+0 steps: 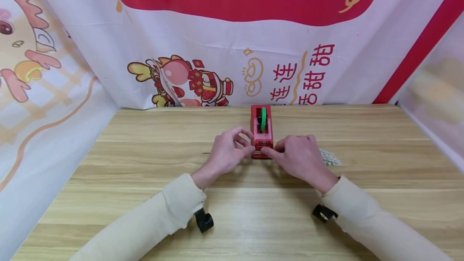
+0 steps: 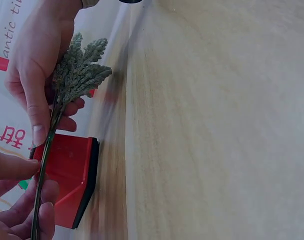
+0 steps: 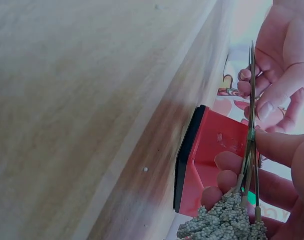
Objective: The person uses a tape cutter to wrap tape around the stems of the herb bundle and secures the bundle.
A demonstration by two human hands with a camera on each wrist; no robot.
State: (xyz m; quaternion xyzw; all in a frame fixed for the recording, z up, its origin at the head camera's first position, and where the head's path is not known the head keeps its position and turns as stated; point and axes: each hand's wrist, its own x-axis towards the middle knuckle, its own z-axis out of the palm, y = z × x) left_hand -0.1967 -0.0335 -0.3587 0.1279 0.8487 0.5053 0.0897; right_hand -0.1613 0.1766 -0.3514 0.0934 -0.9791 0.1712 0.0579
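Observation:
A bunch of thin dark flower stems with pale grey-green, beaded heads point(image 3: 221, 220) is held lengthwise between both hands. My right hand point(image 1: 302, 158) grips it just below the heads, thumb on one side and fingers on the other. Farther along the bare stems, my left hand point(image 1: 230, 150) pinches them between thumb and fingers. Green tape point(image 3: 251, 134) shows on the stems near my right thumb. Directly behind the stems stands a red tape dispenser point(image 1: 266, 136), carrying a green tape roll point(image 1: 263, 119). Both hands are close to its front end.
The wood-grain table point(image 1: 246, 220) lies under both forearms. A printed white and red cloth point(image 1: 224, 37) hangs behind the dispenser, with more cloth at the left and right sides. A tiny white bead point(image 3: 146, 169) lies on the tabletop.

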